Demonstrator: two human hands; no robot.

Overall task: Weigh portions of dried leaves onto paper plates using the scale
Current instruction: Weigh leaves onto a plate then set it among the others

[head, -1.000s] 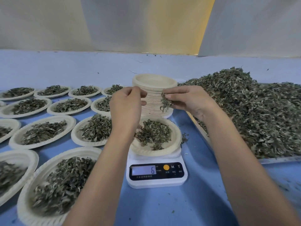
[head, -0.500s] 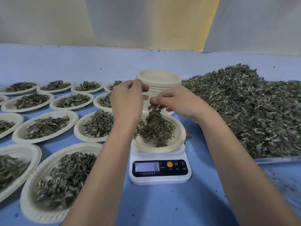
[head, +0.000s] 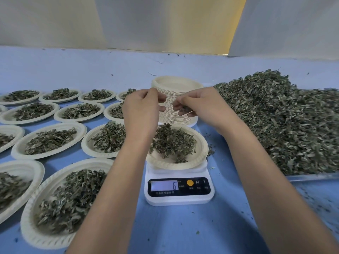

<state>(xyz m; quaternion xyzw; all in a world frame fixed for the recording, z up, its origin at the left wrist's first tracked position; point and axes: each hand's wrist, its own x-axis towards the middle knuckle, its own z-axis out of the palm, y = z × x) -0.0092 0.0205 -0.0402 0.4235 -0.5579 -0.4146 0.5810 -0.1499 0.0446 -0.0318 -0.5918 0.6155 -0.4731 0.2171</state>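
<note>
Your right hand [head: 200, 103] pinches a small tuft of dried leaves [head: 184, 109] in a closed grip, centre frame, directly above the far rim of the plate [head: 199, 158] on the scale [head: 178, 197]. So the drop is straight down. Your left hand [head: 142, 109] sits loosely curled beside it, apparently empty. The display [head: 164, 185] reads 6. The plate stack [head: 177, 87] crowds close behind; the loose heap [head: 286, 121] lies to frame right, and filled plates [head: 49, 140] cover the desk [head: 183, 231] at left.

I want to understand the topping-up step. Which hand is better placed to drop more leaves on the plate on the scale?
Probably the right hand: it pinches a few leaves above the plate, and the leaf pile lies on its side.
</note>
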